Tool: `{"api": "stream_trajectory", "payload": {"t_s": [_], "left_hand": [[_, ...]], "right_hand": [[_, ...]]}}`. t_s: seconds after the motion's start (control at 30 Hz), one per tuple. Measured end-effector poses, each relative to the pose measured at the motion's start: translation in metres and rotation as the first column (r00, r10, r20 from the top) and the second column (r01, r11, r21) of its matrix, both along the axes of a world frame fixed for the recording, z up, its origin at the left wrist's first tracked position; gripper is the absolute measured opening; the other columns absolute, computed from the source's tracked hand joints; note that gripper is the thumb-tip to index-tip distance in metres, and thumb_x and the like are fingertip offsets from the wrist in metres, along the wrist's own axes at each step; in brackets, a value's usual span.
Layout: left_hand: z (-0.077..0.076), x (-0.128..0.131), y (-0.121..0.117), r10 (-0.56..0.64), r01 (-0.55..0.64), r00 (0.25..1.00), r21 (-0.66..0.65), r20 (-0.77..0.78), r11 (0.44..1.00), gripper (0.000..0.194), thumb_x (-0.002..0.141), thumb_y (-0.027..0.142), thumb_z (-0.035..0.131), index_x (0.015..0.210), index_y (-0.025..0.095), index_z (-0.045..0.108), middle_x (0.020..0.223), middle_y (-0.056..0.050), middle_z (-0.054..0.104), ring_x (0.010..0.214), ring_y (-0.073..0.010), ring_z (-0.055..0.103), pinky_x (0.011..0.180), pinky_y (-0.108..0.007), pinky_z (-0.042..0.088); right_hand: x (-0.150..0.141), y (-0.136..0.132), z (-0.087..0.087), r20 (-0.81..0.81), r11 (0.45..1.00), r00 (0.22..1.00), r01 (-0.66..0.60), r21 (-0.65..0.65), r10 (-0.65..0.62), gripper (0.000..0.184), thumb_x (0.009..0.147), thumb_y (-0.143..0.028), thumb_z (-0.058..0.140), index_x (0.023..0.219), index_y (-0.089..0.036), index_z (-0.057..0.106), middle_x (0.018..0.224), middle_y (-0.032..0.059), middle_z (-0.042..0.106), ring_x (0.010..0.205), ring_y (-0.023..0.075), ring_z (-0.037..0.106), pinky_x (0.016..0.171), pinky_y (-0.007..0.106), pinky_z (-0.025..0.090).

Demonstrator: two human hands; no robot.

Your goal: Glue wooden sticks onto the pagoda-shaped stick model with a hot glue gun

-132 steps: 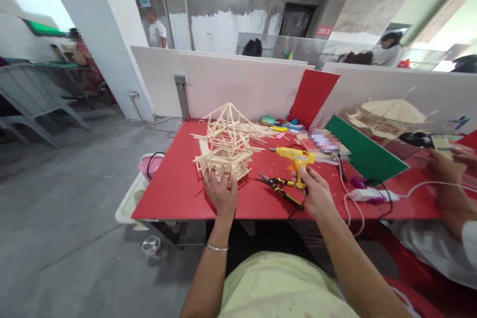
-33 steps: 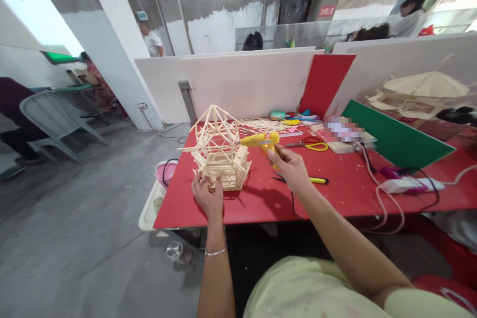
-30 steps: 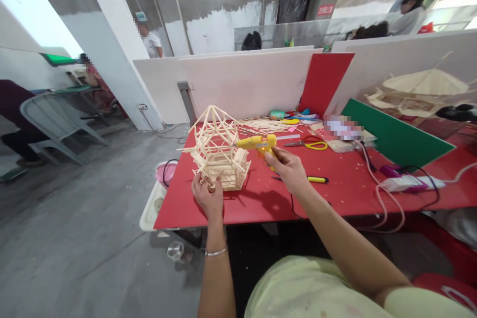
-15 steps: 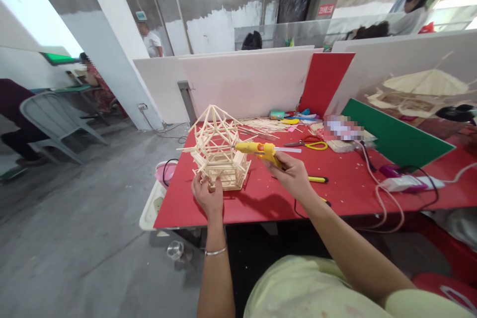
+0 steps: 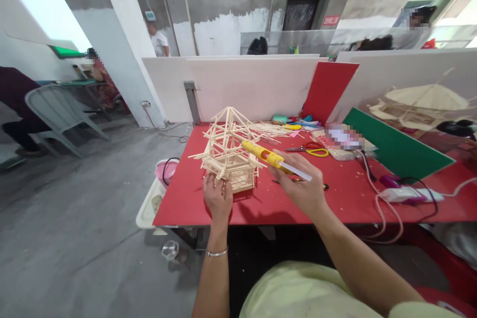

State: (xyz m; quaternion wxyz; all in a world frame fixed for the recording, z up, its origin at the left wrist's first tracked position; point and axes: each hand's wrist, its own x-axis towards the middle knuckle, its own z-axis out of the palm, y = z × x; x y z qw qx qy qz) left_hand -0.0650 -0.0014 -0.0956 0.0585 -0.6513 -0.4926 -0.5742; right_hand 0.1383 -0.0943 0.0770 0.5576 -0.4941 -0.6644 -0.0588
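Two hands (image 5: 218, 196) (image 5: 303, 181) hold one glue gun (image 5: 261, 152) and, seemingly, one model (image 5: 241, 179).

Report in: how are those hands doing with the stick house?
Left hand touching lower part of stick model; right hand gripping yellow glue gun. Stick model upright on red tabletop. Scissors beyond right hand, clear of stick model.

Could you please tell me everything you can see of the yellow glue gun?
The yellow, plastic-looking glue gun has a slim barrel with a reddish-orange patch partway along, and a whitish, translucent glue stick juts from its rear. The right hand grips it above the red tabletop, hiding most of the handle. It slants across the picture, front end toward the pale model of thin wooden sticks; whether its tip touches the model cannot be told.
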Motion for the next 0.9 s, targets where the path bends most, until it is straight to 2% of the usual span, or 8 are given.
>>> {"api": "stream_trajectory", "payload": {"t_s": [0.13,0.27,0.43,0.5,0.6,0.73,0.83,0.9], "left_hand": [[-0.001,0.0,0.001,-0.048,0.048,0.999,0.001,-0.007,0.999,0.018,0.091,0.029,0.062,0.099,0.019,0.075,0.115,-0.014,0.07,0.121,-0.0314,0.057,0.107,-0.052,0.046],[0.0,-0.001,0.001,-0.056,0.056,0.998,-0.003,0.0,0.998,0.018,0.091,0.029,0.062,0.098,0.018,0.075,0.111,-0.015,0.07,0.118,-0.0308,0.059,0.105,-0.052,0.047],[0.003,-0.002,-0.001,-0.082,0.083,0.997,-0.042,0.011,0.996,0.018,0.09,0.029,0.062,0.1,0.02,0.074,0.109,-0.014,0.071,0.118,-0.0299,0.058,0.106,-0.051,0.046],[0.004,-0.002,-0.001,-0.085,0.086,0.996,-0.054,0.013,0.995,0.018,0.089,0.028,0.062,0.099,0.021,0.074,0.109,-0.014,0.071,0.118,-0.0304,0.059,0.107,-0.052,0.046],[0.005,-0.001,-0.002,-0.081,0.082,0.997,-0.057,0.016,0.995,0.016,0.089,0.028,0.061,0.096,0.021,0.074,0.106,-0.013,0.071,0.113,-0.0304,0.061,0.106,-0.052,0.045],[0.007,-0.002,-0.003,-0.111,0.112,0.994,-0.058,0.014,0.992,0.015,0.09,0.026,0.06,0.095,0.021,0.073,0.1,-0.012,0.071,0.108,-0.0281,0.063,0.106,-0.048,0.046],[0.008,-0.002,-0.003,-0.125,0.125,0.992,-0.058,0.0,0.99,0.014,0.091,0.026,0.059,0.093,0.021,0.072,0.092,-0.01,0.07,0.099,-0.0268,0.064,0.102,-0.046,0.047],[0.008,-0.003,-0.004,-0.126,0.126,0.992,-0.053,-0.005,0.991,0.014,0.091,0.026,0.058,0.092,0.02,0.071,0.09,-0.01,0.07,0.097,-0.0264,0.063,0.101,-0.045,0.047]], "right_hand": [[-0.008,0.014,0.0,0.066,0.995,0.993,0.096,-0.003,-0.096,0.031,0.092,-0.037,0.067,0.121,-0.027,0.073,0.1,0.0044,0.074,0.086,0.0179,0.069,0.078,0.03,0.054],[-0.017,0.027,0.0,0.117,0.991,0.985,0.131,-0.024,-0.127,0.033,0.094,-0.04,0.064,0.124,-0.029,0.072,0.102,0.0038,0.075,0.087,0.0179,0.069,0.078,0.029,0.053],[-0.032,0.038,0.005,0.283,0.962,0.923,0.273,-0.004,-0.261,0.037,0.094,-0.037,0.063,0.129,-0.031,0.07,0.1,0.0037,0.075,0.09,0.0195,0.068,0.078,0.029,0.049],[-0.037,0.041,0.005,0.308,0.955,0.907,0.294,0.021,-0.286,0.037,0.093,-0.036,0.063,0.13,-0.032,0.069,0.099,0.0038,0.074,0.09,0.0195,0.067,0.077,0.029,0.048],[-0.038,0.044,0.002,0.26,0.964,0.929,0.259,0.052,-0.264,0.036,0.093,-0.034,0.063,0.129,-0.032,0.069,0.101,0.0039,0.074,0.091,0.0196,0.066,0.081,0.03,0.049],[-0.029,0.038,-0.001,0.108,0.989,0.983,0.144,0.033,-0.147,0.033,0.093,-0.035,0.065,0.124,-0.028,0.072,0.103,0.0045,0.074,0.092,0.0209,0.067,0.085,0.033,0.051],[-0.014,0.027,0.001,0.026,0.996,0.996,0.086,0.008,-0.086,0.025,0.09,-0.035,0.068,0.111,-0.023,0.076,0.098,0.0049,0.073,0.085,0.0198,0.066,0.081,0.032,0.051],[-0.001,0.017,0.001,0.004,0.994,0.994,0.109,-0.014,-0.109,0.02,0.089,-0.036,0.07,0.101,-0.021,0.077,0.09,0.0038,0.072,0.077,0.0179,0.064,0.075,0.03,0.05]]}}
